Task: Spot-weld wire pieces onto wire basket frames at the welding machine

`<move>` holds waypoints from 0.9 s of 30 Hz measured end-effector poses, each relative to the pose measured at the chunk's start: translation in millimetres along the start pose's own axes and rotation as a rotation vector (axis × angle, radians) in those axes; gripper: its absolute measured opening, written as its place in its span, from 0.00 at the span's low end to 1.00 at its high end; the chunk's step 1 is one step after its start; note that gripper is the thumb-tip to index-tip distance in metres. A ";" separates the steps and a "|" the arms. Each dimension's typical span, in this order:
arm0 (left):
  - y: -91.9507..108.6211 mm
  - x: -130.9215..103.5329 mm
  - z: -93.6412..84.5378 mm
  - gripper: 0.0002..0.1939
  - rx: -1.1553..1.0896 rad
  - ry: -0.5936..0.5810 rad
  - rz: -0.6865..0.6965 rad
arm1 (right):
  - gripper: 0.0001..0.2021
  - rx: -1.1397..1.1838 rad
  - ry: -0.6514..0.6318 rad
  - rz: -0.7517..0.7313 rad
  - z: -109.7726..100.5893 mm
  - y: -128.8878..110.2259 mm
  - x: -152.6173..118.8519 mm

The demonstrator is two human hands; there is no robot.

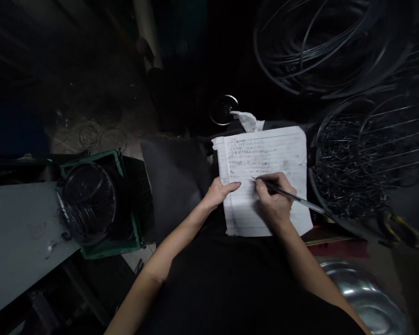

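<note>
Both grips are in use. R hand (275, 195) is closed round a pen (302, 201), tip down nr the middle of a lined sheet (246, 202); can't tell if it's actually on the paper. L hand (218, 193) pinches the sheet's left edge, a bit below halfway, thumb flat on top, fingers mostly hidden underneath. Sheet's right in front of the worker's dark top, w/ handwriting nr its far edge, too blurry to read; what's under it is too dark to tell. Just past that far edge pokes a torn paper scrap (249, 122).

Worker's R side, low down: shiny metal bowl (356, 274), then yellow-handled pliers (407, 225) just beside a big basin (314, 186) heaped w/ small metal pcs (352, 163).

Worker's L: pale grey bench (21, 223), & by its right edge a green crate (94, 251) w/ a dark wire coil (89, 202) in it.

Farther off, beyond the scrap, a round metal rim (236, 102) catches light. Beyond the basin, big loops of wire (321, 53) fill a round container. Far L, a pale post (146, 25) stands nr the dim floor (129, 97).
</note>
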State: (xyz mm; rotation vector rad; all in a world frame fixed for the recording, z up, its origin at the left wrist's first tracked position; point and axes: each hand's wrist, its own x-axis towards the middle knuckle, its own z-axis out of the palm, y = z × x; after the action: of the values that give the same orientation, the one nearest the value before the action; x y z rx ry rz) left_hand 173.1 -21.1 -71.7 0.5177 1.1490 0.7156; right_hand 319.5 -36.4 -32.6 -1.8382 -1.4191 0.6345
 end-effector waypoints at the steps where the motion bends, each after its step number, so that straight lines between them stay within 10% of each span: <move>1: 1.2 -0.8 0.7 0.23 -0.005 -0.002 -0.002 | 0.05 0.004 -0.013 -0.015 -1.3 0.4 0.3; 27: 21.3 -8.5 -6.6 0.29 -0.070 0.010 -0.025 | 0.06 0.105 -0.093 -0.036 -4.8 -3.5 4.7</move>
State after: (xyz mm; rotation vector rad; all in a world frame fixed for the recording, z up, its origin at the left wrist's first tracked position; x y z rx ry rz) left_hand 159.8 -12.9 -53.7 0.4403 1.1341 0.7350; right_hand 322.3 -32.5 -26.7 -1.7168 -1.4476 0.7699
